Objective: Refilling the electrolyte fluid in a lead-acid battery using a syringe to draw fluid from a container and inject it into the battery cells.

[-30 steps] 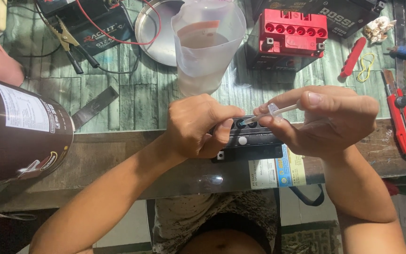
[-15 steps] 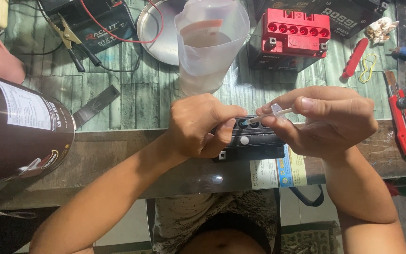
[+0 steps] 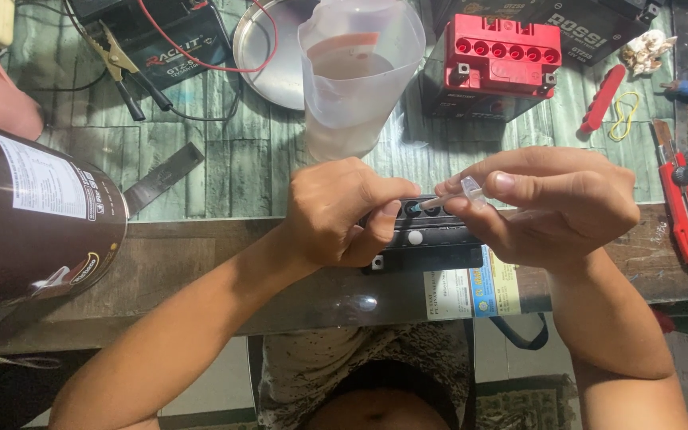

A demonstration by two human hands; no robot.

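a repair workshop: batteries (image 3: 497, 65), clamp leads (image 3: 125, 68) and red cutters (image 3: 682, 195) crowd the bench (image 3: 201, 263).

— How is the light here?
— Bright and even, daylight-like, falling from above; shadows are soft and short; the left hand (image 3: 336, 211) and right hand (image 3: 547, 203) throw only a faint shade onto the small black battery (image 3: 428, 239) beneath them.
— Any glare?
— Yes; the steel plate (image 3: 268, 56) shines pale; a white sheen runs along the dark brown bottle (image 3: 29, 211); the glossy table edge (image 3: 201, 271) carries a small bright reflection.
— Sharpness?
— The centre is crisp; the bottle at the left edge looks swollen and soft, stretched by the wide lens; the lap below lies dim and slightly blurred.
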